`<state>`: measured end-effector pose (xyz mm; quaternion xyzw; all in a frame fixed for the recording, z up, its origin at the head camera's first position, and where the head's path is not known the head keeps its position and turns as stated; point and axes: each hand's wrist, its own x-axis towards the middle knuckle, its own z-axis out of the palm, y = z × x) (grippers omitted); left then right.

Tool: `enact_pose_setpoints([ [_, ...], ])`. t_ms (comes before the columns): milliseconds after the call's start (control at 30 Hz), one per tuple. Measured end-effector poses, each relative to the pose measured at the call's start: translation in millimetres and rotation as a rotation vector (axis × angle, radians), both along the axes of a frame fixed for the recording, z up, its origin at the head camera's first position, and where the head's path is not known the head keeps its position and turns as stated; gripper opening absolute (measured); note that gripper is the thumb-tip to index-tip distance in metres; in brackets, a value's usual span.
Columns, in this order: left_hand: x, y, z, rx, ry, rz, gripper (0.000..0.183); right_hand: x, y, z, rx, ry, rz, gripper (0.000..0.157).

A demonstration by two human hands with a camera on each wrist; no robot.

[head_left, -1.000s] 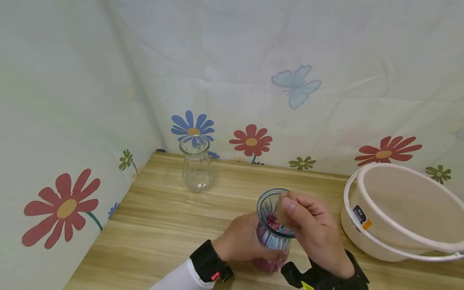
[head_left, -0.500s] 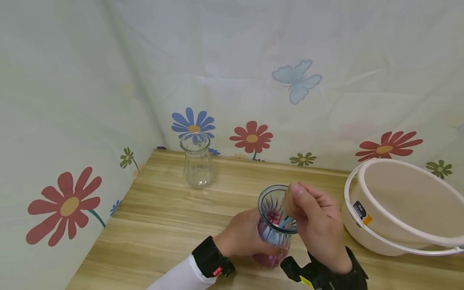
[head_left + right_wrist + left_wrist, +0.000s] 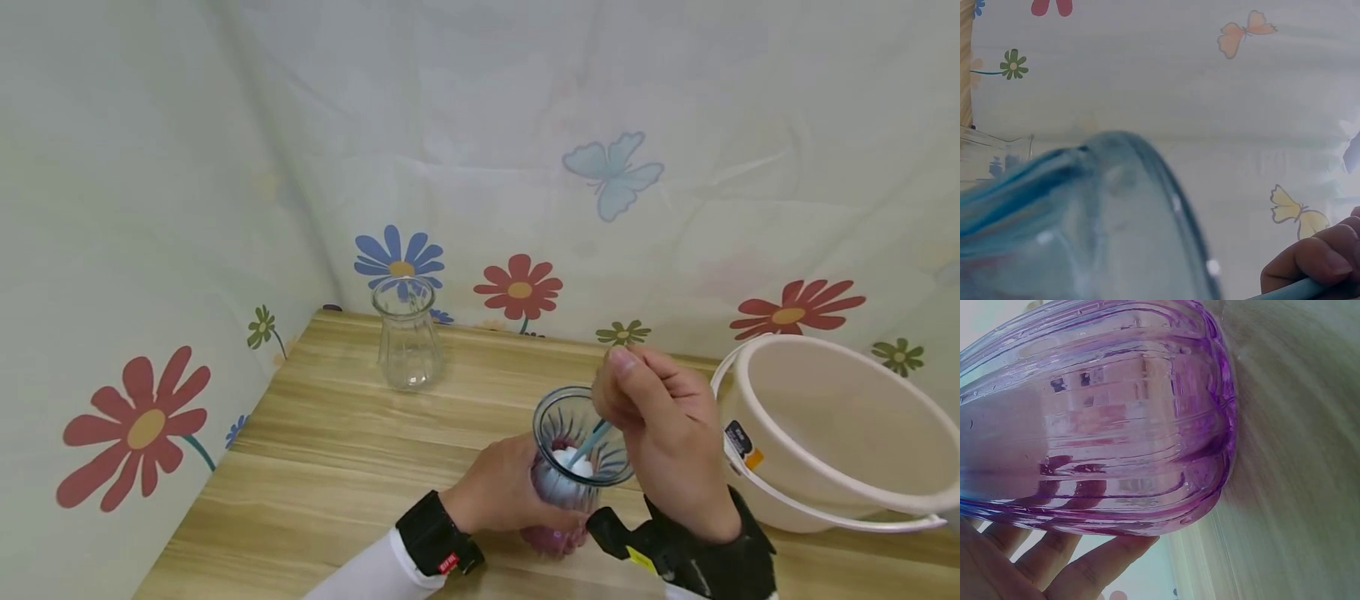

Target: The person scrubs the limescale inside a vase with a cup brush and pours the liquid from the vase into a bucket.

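A ribbed glass vase (image 3: pixel 553 537), blue at the rim and pink-purple at the base, stands on the wooden table. My left hand (image 3: pixel 498 492) grips it round the side; in the left wrist view, the fingers (image 3: pixel 1094 565) lie along the purple glass (image 3: pixel 1122 431). Above the rim, my right hand (image 3: pixel 667 429) holds the light blue handle of a bottle brush (image 3: pixel 589 442). Its white, rounded head sits inside the vase, partly hidden by the glass. The right wrist view shows the curled fingers (image 3: pixel 1319 259) round the handle (image 3: pixel 1294 292), beside the blurred blue rim (image 3: pixel 1172 200).
A clear glass vase (image 3: pixel 408 354) stands at the back left of the table (image 3: pixel 330 450). To the right is a cream bucket (image 3: pixel 795 504) with its white handle lowered at the front. A flower-printed curtain (image 3: pixel 480 192) hangs behind and to the left.
My right hand has risen from the vase's rim, drawing the brush upward. More of the blue handle and the white head now shows. The left hand keeps its hold on the vase.
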<state>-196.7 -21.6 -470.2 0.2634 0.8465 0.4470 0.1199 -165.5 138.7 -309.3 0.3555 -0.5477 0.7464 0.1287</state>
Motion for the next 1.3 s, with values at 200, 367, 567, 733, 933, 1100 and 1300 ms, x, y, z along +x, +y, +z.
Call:
enact_pose_setpoints([
  [200,-0.2,0,-4.9,-0.002,0.011,0.010,0.076,0.0,-1,12.3,-0.001,0.013,-0.006,0.038],
  [367,-0.4,-1,-7.9,0.022,0.003,0.002,0.076,1.0,-2,18.5,0.001,0.010,0.006,0.038],
  [567,0.0,-1,-6.9,0.028,0.007,0.004,0.077,1.3,-2,23.9,0.022,0.007,0.001,0.038],
  [733,0.6,-2,-3.3,0.030,0.019,0.008,0.079,0.7,-4,29.0,0.015,0.015,0.004,0.038],
  [933,0.5,-2,-2.6,0.012,0.015,0.014,0.079,-0.7,-5,34.5,-0.010,0.048,0.010,0.038],
  [1100,-0.5,-2,-4.3,-0.002,0.031,0.018,0.080,-1.1,-3,40.4,-0.038,0.050,0.005,0.039],
  [1300,-1.5,-3,-5.8,-0.004,0.055,0.012,0.081,1.4,0,43.8,-0.112,0.071,0.060,0.040],
])
